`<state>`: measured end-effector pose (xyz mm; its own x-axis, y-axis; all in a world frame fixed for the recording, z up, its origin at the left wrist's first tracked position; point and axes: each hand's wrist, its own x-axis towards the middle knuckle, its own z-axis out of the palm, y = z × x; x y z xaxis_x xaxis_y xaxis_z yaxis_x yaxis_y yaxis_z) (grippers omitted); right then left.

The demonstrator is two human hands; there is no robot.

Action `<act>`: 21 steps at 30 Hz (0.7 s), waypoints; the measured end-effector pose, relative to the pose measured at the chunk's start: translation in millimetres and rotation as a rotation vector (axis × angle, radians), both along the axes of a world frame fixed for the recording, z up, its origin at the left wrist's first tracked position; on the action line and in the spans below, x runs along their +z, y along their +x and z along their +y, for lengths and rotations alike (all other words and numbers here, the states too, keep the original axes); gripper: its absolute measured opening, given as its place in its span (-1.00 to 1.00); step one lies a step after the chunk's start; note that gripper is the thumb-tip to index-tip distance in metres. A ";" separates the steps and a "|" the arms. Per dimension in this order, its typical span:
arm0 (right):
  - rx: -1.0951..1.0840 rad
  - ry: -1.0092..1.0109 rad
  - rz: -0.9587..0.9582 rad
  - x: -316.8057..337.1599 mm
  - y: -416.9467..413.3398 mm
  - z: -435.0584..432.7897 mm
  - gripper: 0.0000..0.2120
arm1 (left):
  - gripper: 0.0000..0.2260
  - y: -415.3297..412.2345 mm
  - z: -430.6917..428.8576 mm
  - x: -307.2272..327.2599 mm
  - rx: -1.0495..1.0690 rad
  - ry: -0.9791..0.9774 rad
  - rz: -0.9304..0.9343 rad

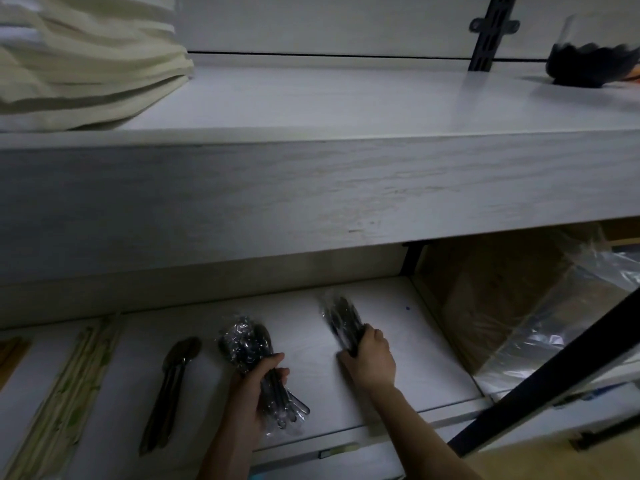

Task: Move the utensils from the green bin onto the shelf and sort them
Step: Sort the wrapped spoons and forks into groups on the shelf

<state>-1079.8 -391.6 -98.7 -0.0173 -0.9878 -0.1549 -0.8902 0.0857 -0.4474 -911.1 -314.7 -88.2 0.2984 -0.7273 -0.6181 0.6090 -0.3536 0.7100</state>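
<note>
White wood-grain boards make up the lower shelf (398, 341), dim under the thick upper shelf (311, 98). The left hand (254, 386) is curled round a spoon pack (246, 341), a clear-wrapped bunch of metal spoons. The bowls point away from the person and the handle ends stick out below the fingers. Whether this pack rests on the board or is held just above it cannot be told.

The right hand (372, 358) clasps the near end of a dark pack (341, 318), also in clear wrap. It slants away to the left over the middle of the lower shelf. What kind of utensils are inside is too blurred to tell. The two packs are apart, with bare board between them.

Left of the spoon pack lie loose spoons (173, 379), stacked together with bowls away from the person. Further left is a row of chopsticks (69, 393) in pale paper sleeves. A brown object (12, 351) shows at the far left edge.

On the upper shelf a stack of cream cloth (86, 64) sits at the left. At the right there is a black thing (588, 64), blurred, beside a dark wall bracket (491, 32). Under that shelf to the right stands a cardboard box (502, 299) with clear plastic film (588, 289) draped over it. A black post (554, 368) crosses in front of it on a slant.
</note>
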 end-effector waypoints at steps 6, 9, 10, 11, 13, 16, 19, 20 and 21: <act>0.085 0.195 0.150 24.4 10.1 -19.3 -0.53 | -0.84 -9.6 -7.2 -3.4 -0.009 0.019 0.042; 0.082 0.232 0.066 24.2 10.3 -20.5 -0.55 | -0.76 -10.3 -11.1 -6.8 0.021 0.004 0.036; 0.090 0.254 -0.055 22.7 8.8 -19.9 -0.59 | -0.74 -9.9 -11.2 -8.1 0.034 0.009 -0.002; 0.108 0.283 -0.225 22.6 8.5 -16.9 -0.68 | -0.75 -9.3 -11.2 -9.4 0.054 0.012 -0.049; 0.154 0.321 -0.542 27.0 15.7 -3.0 -0.87 | -0.78 -13.1 -13.2 -6.0 0.072 -0.009 -0.120; 0.222 0.284 -0.703 32.4 35.5 16.4 -0.78 | -0.84 -27.3 -20.9 11.6 0.126 -0.139 -0.107; 0.228 0.255 -0.732 33.0 47.8 18.3 -0.69 | -0.86 -33.4 -25.5 22.9 0.239 -0.224 -0.056; 0.256 0.259 -0.715 33.7 48.9 17.7 -0.71 | -0.79 -33.7 -24.5 24.6 0.239 -0.250 -0.042; 0.298 0.251 -0.687 33.0 49.2 17.0 -0.72 | -0.68 -32.9 -22.8 24.6 0.214 -0.282 -0.040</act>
